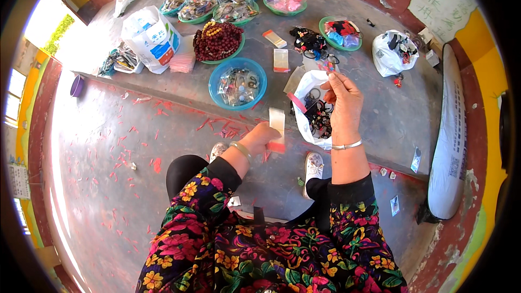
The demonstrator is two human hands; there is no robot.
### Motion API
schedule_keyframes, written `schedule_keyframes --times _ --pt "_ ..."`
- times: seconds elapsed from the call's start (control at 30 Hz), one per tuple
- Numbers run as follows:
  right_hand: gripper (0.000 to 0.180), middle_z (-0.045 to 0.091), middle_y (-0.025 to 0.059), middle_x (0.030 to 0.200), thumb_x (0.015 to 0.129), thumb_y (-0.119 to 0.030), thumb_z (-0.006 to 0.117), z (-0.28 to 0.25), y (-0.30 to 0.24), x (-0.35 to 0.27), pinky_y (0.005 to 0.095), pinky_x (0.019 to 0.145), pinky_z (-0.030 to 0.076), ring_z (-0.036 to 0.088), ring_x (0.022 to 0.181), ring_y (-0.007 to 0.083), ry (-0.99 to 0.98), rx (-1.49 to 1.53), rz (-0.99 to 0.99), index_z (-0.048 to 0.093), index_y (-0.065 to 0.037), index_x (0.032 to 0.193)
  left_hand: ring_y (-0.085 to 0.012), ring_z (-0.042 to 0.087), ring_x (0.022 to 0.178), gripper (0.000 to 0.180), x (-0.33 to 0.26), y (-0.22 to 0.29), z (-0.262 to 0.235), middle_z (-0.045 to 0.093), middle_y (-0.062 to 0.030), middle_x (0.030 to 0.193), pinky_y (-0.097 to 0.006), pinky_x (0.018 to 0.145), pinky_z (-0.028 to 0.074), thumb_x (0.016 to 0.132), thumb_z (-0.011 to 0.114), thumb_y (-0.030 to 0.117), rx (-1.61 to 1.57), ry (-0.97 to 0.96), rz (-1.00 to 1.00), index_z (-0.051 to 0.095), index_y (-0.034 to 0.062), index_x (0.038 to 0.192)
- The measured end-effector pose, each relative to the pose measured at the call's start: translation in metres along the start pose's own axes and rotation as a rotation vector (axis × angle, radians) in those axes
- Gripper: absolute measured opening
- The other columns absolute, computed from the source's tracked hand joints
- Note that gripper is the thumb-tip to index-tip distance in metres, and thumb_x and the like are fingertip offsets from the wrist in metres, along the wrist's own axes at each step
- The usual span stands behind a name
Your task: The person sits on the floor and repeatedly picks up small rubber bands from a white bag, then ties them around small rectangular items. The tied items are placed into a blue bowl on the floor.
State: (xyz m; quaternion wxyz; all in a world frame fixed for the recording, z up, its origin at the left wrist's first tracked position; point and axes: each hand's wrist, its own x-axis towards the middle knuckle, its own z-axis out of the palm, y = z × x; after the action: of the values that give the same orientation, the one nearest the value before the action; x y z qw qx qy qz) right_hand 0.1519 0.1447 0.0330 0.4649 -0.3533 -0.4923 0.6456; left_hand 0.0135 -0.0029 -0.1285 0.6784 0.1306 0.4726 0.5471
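Observation:
My left hand (259,137) is closed on the edge of a stack of small plastic bags (277,122) with a red band at one end. My right hand (343,95) is raised over the right side of a white plastic bag (305,122), thumb and fingers pinched together. Whatever is in that pinch is too small to make out. Inside the open white bag lie black hair ties (320,122) with small coloured ornaments. A pink strip (297,103) rests across the bag's left rim. Just left of it, a blue basin (237,106) holds packed small items.
Several basins of trinkets stand at the back. Dark red bead strings (220,46) fill a green basin. A large white bag (152,40) stands left, another white bag (392,57) right. Black hair ties (309,40) lie beyond my right hand. Red scraps (157,164) litter the floor below a step edge.

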Motion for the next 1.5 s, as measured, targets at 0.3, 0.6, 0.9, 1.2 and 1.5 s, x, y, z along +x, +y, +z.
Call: schedule_keyframes --times 0.3,0.6,0.9,1.2,1.5 --pt "0.016 0.064 0.0055 0.067 0.081 -0.015 0.065 -0.011 -0.005 0.003 0.0195 0.048 0.036 0.049 0.049 0.0058 -0.033 -0.020 0.046 0.067 -0.001 0.090 -0.0236 0.060 0.087 0.031 0.059 -0.025 -0.024 0.060 -0.0098 0.098 -0.036 0.071 0.049 0.076 0.059 0.004 0.111 0.037 0.165 0.054 0.0025 0.107" --pt "0.016 0.064 0.0052 0.067 0.082 -0.015 0.063 -0.005 -0.002 -0.001 0.0195 0.047 0.036 0.050 0.049 0.0061 -0.100 0.001 0.116 0.066 -0.001 0.089 -0.0167 0.056 0.088 0.023 0.088 -0.033 -0.072 0.054 -0.0028 0.090 -0.030 0.073 0.046 0.081 0.056 0.006 0.593 0.156 0.219 0.053 0.0046 0.103" --pt "0.017 0.062 0.0049 0.066 0.080 -0.015 0.064 -0.006 0.017 -0.001 0.0181 0.043 0.038 0.051 0.046 0.0077 -0.153 0.142 0.427 0.059 -0.005 0.093 -0.0206 0.055 0.106 0.049 -0.037 0.088 0.093 0.055 -0.0103 0.119 -0.030 0.086 0.048 0.074 0.051 -0.014 0.585 0.314 0.998 0.052 0.0040 0.120" --pt "0.027 0.060 0.0021 0.068 0.084 -0.026 0.062 0.008 0.016 -0.020 0.0196 0.048 0.038 0.050 0.053 0.0070 -0.451 -0.138 0.451 0.060 -0.003 0.099 -0.0109 0.057 0.092 0.017 -0.073 0.096 0.076 0.065 -0.0053 0.092 -0.028 0.080 0.046 0.078 0.063 0.000 0.777 0.343 1.085 0.065 0.0017 0.095" --pt "0.029 0.063 0.0007 0.082 0.080 -0.023 0.068 0.008 0.003 -0.021 0.0206 0.066 0.043 0.055 0.073 0.0073 -0.675 -0.238 0.278 0.065 0.002 0.096 -0.0065 0.055 0.072 0.014 -0.071 0.106 0.067 0.065 -0.0023 0.084 -0.020 0.062 0.042 0.085 0.060 0.012 0.319 0.224 0.418 0.065 0.0022 0.093"
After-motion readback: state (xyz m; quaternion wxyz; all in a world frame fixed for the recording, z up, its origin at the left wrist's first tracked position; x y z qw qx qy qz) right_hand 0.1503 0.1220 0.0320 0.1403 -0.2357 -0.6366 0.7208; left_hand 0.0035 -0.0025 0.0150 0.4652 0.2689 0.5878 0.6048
